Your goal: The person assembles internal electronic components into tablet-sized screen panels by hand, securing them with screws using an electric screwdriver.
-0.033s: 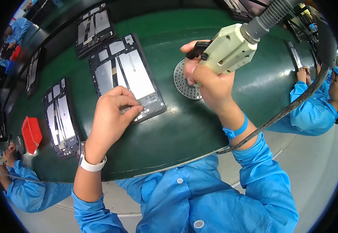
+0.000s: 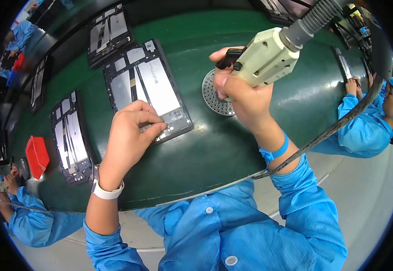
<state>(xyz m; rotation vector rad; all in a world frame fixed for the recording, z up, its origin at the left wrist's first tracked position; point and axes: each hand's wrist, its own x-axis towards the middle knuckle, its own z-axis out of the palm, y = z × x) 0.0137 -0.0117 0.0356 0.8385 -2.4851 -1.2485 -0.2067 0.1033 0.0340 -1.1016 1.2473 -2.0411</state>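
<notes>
Two sleeves: blue, ending partway up the forearms, part of the smock (image 2: 196,230) that fills the bottom of the frame.
Wrists: a white band (image 2: 108,193) at lower left, a blue strap (image 2: 277,149) right of centre.
Cable: dark and thick (image 2: 336,126), curving from the table's near edge toward the upper right.
Left hand (image 2: 131,133): thumb and forefinger tips together over the tablet's lower edge; from here I can't tell whether a small piece sits between them.
Tablet (image 2: 160,86): back off, insides showing, flat on the green table (image 2: 196,162), left of the frame's centre.
Right hand (image 2: 248,97): wrapped around the pale green tool, right of centre, a black lever beside its fingers.
Tool (image 2: 266,56): slanting toward the top right, where a grey ribbed sleeve (image 2: 314,20) continues it.
Disc (image 2: 210,99): round, full of holes, partly hidden by the right hand.
Neighbouring tablets: one at left (image 2: 70,135), another at upper left (image 2: 110,34), both uncovered too.
Tray (image 2: 37,158): red, at the left.
Co-workers: in blue, one at the right (image 2: 363,131), one at lower left (image 2: 31,221), another far off at upper left (image 2: 22,36).
</notes>
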